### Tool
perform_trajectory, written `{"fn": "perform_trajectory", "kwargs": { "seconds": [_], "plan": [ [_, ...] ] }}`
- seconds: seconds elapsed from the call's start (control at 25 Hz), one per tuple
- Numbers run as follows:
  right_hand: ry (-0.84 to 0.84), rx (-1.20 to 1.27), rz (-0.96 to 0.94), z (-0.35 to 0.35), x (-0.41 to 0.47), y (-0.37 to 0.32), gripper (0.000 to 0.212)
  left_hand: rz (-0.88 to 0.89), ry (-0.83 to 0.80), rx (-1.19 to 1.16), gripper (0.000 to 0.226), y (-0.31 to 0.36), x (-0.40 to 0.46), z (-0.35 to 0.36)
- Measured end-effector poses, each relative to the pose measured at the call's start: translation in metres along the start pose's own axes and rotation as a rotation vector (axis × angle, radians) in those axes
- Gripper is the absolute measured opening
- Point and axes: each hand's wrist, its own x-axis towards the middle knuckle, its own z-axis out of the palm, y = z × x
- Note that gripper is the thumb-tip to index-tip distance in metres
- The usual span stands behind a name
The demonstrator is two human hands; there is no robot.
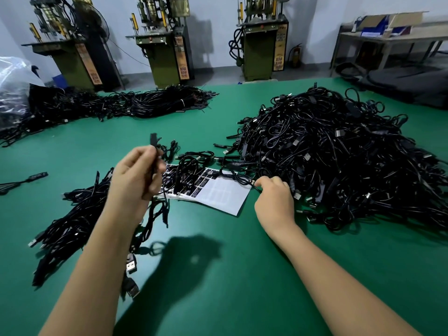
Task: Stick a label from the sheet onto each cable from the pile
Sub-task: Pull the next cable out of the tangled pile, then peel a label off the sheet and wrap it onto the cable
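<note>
Label sheet [218, 194]: lies flat on the green desk [218, 275], centre of view, between the two hands. Its left portion carries black labels; its right portion shows bare white backing. Several loose black cables lie across its upper edge.

Held cable [153, 151]: gripped in the left hand [135, 175], raised above the desk. Fingers are curled round it, thumb side facing the sheet. The black connector end stands up above the fist; the rest of the cord hangs down below the hand, with USB plugs [131, 265] dangling near the left forearm.

Right hand [275, 197]: rests at the right corner of the sheet, at the near edge of the large pile [339, 161]. Its fingertips pinch a thin black cable [238, 178] that runs across the top right of the sheet.

Large pile: a tangled heap of black cables, right of the sheet, filling much of the desk's right half.

Second heap [72, 214]: a smaller bundle of black cables, left of the sheet, beneath and beside the left forearm.

Further cables [145, 103]: long bundles laid along the far left of the desk, well apart from the sheet.

Surroundings: three olive-green machines [259, 49] stand on the floor beyond the desk against a white wall. A clear plastic bag [12, 81] sits at far left. A metal bench with cardboard boxes [388, 25] stands at far right.
</note>
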Motion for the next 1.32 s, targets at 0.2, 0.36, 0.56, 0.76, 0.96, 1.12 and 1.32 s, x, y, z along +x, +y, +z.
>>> {"fn": "perform_trajectory", "kwargs": {
  "seconds": [0.2,0.36,0.56,0.76,0.96,1.12,1.32],
  "plan": [
    [-0.014,-0.2,-0.006,-0.009,-0.01,-0.005,0.037,-0.213,0.031,0.547,0.013,-0.059,-0.002,0.032],
    [-0.066,-0.484,-0.017,-0.014,-0.011,-0.013,0.028,-0.112,0.096,0.7,0.014,-0.085,-0.009,0.04],
    [-0.079,-0.556,-0.087,-0.009,-0.017,-0.023,0.032,0.089,0.224,0.945,0.019,-0.09,-0.013,0.04],
    [-0.075,-0.068,-0.147,-0.012,-0.01,-0.029,0.024,0.086,0.242,0.985,0.018,-0.09,-0.013,0.041],
    [-0.23,0.152,-0.238,0.014,0.013,-0.053,0.025,0.061,0.322,0.912,0.026,-0.088,-0.012,0.043],
    [-0.254,0.104,-0.13,0.038,0.043,-0.071,0.018,0.009,0.346,0.873,0.029,-0.084,-0.01,0.042],
    [-0.226,0.074,0.036,0.055,0.052,-0.083,0.019,-0.02,0.354,0.844,0.028,-0.084,-0.008,0.041]
  ]
}}
